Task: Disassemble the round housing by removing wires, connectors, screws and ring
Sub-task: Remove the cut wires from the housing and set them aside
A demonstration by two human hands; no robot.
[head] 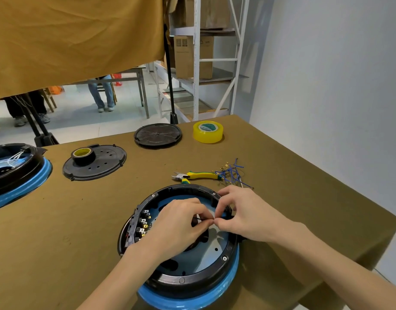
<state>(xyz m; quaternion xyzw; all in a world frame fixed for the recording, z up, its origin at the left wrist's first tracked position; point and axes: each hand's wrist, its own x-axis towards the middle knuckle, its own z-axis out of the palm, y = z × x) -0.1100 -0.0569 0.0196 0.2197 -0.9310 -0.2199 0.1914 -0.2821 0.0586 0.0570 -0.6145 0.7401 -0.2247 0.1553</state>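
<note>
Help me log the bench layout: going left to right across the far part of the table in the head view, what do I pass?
Second blue-rimmed housing → flat black lid carrying a black tape roll → ribbed black round cover → yellow clear tape roll.

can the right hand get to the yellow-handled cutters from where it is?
Probably yes. The cutters lie on open cloth just beyond the round housing, with nothing between them and the right hand, but that hand is now pinching something small with the left hand.
</note>
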